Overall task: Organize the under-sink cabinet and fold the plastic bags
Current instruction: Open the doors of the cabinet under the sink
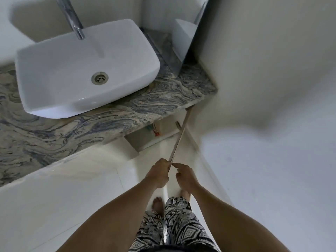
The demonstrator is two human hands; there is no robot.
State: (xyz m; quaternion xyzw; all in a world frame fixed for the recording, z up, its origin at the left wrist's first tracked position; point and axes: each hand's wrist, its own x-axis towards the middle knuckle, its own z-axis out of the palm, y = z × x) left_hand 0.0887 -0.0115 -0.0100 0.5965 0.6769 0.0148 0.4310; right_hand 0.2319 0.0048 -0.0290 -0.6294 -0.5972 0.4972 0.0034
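White cabinet door [179, 138] stood open edge-on; my left hand [160, 174] gripped its edge, my right hand [185, 176] half-curled, fingertip touching it.

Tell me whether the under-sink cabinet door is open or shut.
Open. The cabinet door is swung out edge-on toward the camera, its free edge gripped by the left hand; the shelf inside is visible.

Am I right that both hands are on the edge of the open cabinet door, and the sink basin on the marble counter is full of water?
Not quite. The head view shows the sink basin empty, its drain uncovered and dry-looking. The rest holds: the left hand and right hand meet at the edge of the open cabinet door, below the marble counter.
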